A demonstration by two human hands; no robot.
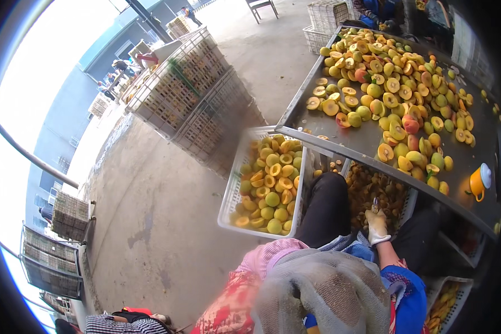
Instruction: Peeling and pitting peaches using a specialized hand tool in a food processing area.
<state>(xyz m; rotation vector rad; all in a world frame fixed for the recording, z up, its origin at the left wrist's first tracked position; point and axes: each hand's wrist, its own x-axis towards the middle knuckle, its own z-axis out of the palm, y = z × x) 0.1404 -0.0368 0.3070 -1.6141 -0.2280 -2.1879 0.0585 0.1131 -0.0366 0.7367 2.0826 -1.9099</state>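
Observation:
My right hand (378,227), in a pale work glove, closes around a small tool (375,203) with a metal-looking tip; its exact kind is too small to tell. It hangs over a white plastic crate (409,204) of brown fruit pits and scraps (365,183) between my knees. My left hand is out of view; its pink striped sleeve (271,256) shows at my left. By my left knee stands a white plastic crate (227,204) full of yellow peach halves (275,169). Ahead, a metal table (330,121) bears a pile of halved and whole yellow-green peaches (396,92).
An orange mug (477,183) with a pale lid stands near the table's edge. Stacked fruit crates (192,92) rise beyond the peach crate. Another fruit crate (444,304) sits at lower right. People sit at the table's far side (373,14); another person (125,323) is at lower left.

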